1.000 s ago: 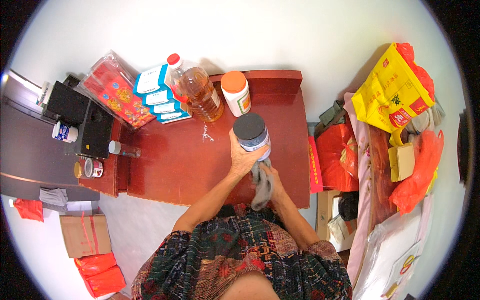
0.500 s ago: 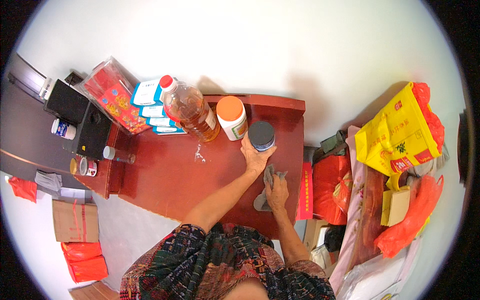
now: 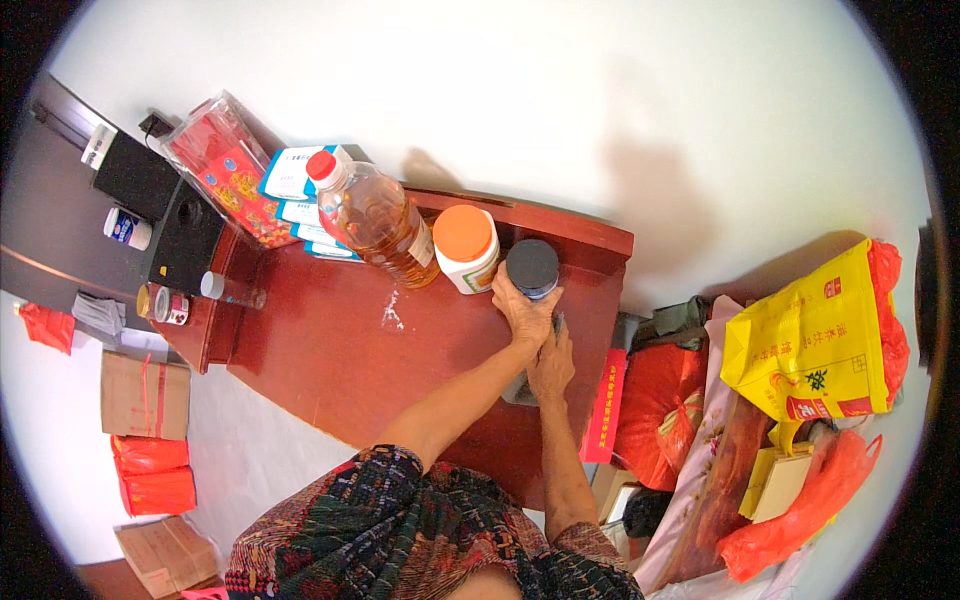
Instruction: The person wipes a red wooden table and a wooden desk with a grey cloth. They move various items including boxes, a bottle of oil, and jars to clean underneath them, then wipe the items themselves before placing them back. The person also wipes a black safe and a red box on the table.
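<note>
While the left hand (image 3: 522, 312) closes its fingers around a dark-lidded jar (image 3: 532, 268) on the red desk (image 3: 330, 350), steadying it upright, the right hand (image 3: 552, 362) presses a grey cloth (image 3: 520, 388) flat.

red-brown wooden desk top (image 3: 330, 350): lacquered, smooth, faintly glossy, white smear near centre. jar with dark lid (image 3: 532, 268): lid matt, plastic by the look. white bottle with orange cap (image 3: 466, 248): opaque plastic, cap smooth and matt. oil bottle (image 3: 375, 217): clear plastic, glossy, red plastic cap. grey rag (image 3: 522, 385) under right hand (image 3: 552, 365): cloth, dull, mostly hidden. yellow bag (image 3: 815, 335): shiny plastic, creased. red bags (image 3: 655, 415): thin crinkled plastic film. cardboard box (image 3: 143, 395): matt brown paperboard. black speaker boxes (image 3: 165, 215): matt finish. patterned garment (image 3: 400, 540): woven cloth, rough-looking.
</note>
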{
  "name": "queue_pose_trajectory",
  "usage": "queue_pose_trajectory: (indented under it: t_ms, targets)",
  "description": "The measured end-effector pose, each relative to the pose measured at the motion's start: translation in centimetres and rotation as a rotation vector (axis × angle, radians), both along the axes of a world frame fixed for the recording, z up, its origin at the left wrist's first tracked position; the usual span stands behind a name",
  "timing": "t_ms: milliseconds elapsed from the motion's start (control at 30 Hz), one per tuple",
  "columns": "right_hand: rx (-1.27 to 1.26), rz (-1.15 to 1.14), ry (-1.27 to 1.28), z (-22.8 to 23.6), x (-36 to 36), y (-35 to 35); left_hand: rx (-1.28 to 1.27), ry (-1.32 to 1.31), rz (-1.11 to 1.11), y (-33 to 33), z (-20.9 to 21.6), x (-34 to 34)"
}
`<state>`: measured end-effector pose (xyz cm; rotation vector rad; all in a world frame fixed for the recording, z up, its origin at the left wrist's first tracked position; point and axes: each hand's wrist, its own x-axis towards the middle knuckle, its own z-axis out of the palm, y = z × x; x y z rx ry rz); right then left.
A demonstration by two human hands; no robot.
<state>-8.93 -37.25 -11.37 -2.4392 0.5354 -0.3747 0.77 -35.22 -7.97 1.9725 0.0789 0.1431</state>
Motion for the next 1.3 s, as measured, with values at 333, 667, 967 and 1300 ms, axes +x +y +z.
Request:
queue_pose_trajectory:
  t_ms: [333,667,967,1300]
  targets:
    - [0.139,0.004,0.234,1.2,2.4,-0.4,-0.123,-0.086,-0.046,0.2,-0.9,-0.9]
    - [-0.114,-0.116,0.126,0.4,1.8,1.6,0.052,-0.124,-0.008,16.8,-0.3,-3.3]
    - [-0.382,0.073,-0.037,-1.4,-3.7,6.0,0.317,-0.23,0.706,38.7,-3.9,3.8]
    - [-0.429,-0.025,0.212,-1.5,-11.1,13.6,0.171,-0.146,0.824,52.7,0.9,13.0]
